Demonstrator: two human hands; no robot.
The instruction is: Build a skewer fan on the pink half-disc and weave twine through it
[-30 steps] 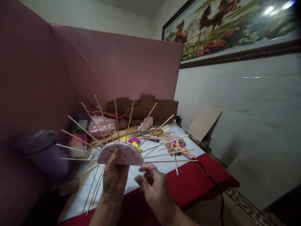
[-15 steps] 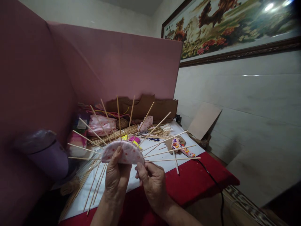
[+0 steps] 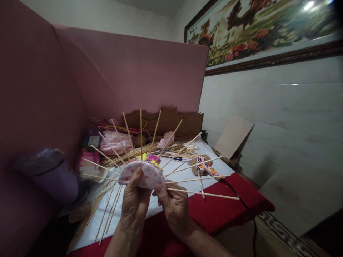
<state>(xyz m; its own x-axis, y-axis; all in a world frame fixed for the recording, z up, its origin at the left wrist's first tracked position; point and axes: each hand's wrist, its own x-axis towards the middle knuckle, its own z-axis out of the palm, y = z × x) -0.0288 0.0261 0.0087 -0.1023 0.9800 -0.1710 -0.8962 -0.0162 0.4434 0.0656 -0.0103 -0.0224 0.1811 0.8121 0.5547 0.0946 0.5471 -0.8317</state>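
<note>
The half-round dotted fabric piece (image 3: 144, 175) is up in front of you, above the near part of the worktop, its curved edge turned away and its flat edge towards you. Slender wooden sticks (image 3: 141, 135) spread from its rim like a fan, reaching out left, away from you and right. Your left grip (image 3: 135, 200) clasps it from below, thumb laid flat over the dotted face, the fingers hidden behind. Your right grip (image 3: 175, 207) pinches its right corner, thumb at the front, just beside the lowest right-hand stick. Beneath, a white sheet (image 3: 115, 223) covers much of the worktop, with a red cloth (image 3: 227, 210) showing along your near side and to the right. Right of your piece, a flower-patterned glue gun (image 3: 207, 166) lies partly over a scrap of brown cardboard (image 3: 193, 167), and its black cord (image 3: 253, 217) runs off towards you. Farther back are a blue-handled tool (image 3: 174, 158), loose sticks, a bundle of pink dotted fabric (image 3: 115, 141) and a ball of twine (image 3: 138, 141). Torn cardboard (image 3: 184, 123) stands along the back against a pink panel (image 3: 134, 75), and a lavender bin (image 3: 57, 182) sits at the left.
</note>
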